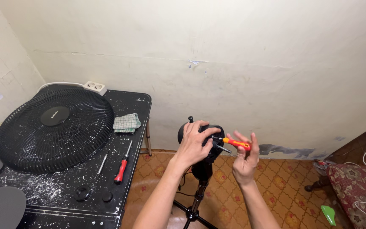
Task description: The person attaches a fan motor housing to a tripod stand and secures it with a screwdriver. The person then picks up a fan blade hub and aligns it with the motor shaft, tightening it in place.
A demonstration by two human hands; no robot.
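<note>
1. We pinch a small orange-and-red screwdriver [236, 143] between the fingertips of our right hand [245, 159], the remaining fingers fanned upward; its dark tip points left into the black fan motor housing [204, 140].
2. Our left hand [193, 144] is wrapped over the top and front of that housing, fingers curled and pressed against it, just beside the screwdriver tip.
3. A short metal shaft [223, 149] sticks out of the housing toward our right hand, just below the screwdriver.
4. The housing sits atop a black stand pole [200, 191] rising from the patterned tile floor [276, 186], between the table and a floral cushion [352, 186].
5. To our left, on a black table [136, 101] speckled with white flakes, lies the round black fan grille [56, 127].
6. Near the grille lie a red-handled screwdriver [122, 166], a thin metal tool [103, 163], a checked cloth [126, 123] and two small black round parts [82, 193].
7. A white power strip [94, 87] rests at the table's back edge, against the wall.
</note>
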